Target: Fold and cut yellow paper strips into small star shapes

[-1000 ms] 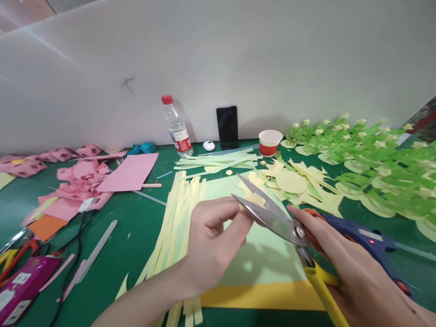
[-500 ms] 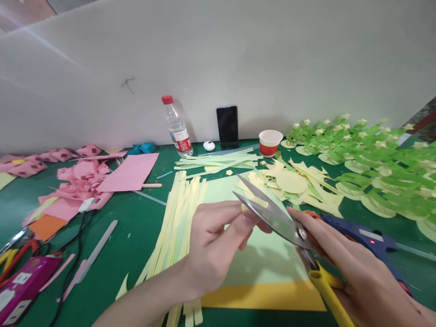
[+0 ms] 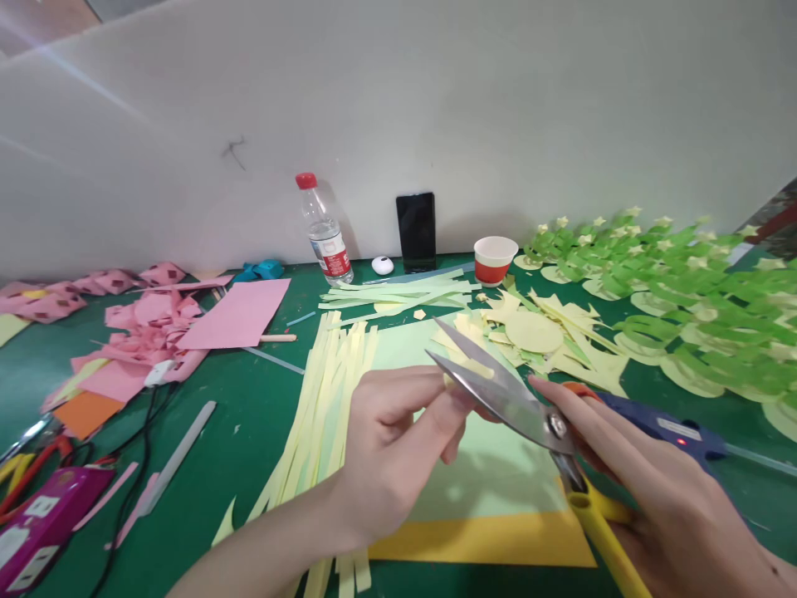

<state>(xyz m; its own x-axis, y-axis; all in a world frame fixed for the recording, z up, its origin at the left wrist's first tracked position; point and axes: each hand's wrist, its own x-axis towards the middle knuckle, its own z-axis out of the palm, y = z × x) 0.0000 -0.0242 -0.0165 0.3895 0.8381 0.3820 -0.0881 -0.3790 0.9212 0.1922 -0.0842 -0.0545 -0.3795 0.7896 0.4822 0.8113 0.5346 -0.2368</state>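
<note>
My left hand [image 3: 395, 453] is closed in a pinch on a small pale yellow paper piece [image 3: 479, 368], which is mostly hidden by the fingers and a blade. My right hand [image 3: 672, 490] grips yellow-handled scissors [image 3: 532, 413], their blades parted around the paper piece and pointing up and left. Below both hands lie light green paper sheets [image 3: 486, 490] with a yellow-orange sheet [image 3: 486, 540] showing at the near edge. Long pale yellow paper strips [image 3: 324, 399] run beside and under my left forearm.
Yellow paper scraps [image 3: 535, 332] and a blue glue gun [image 3: 672, 428] lie to the right, before rows of green paper ornaments [image 3: 703, 316]. A bottle [image 3: 327, 241], phone [image 3: 417, 232] and paper cup [image 3: 495, 261] stand along the wall. Pink paper [image 3: 237, 316] and a purple power strip [image 3: 56, 523] are left.
My right hand and the scissors' pivot have shifted slightly right. The left hand stays nearly still, with the paper piece between the blades.
</note>
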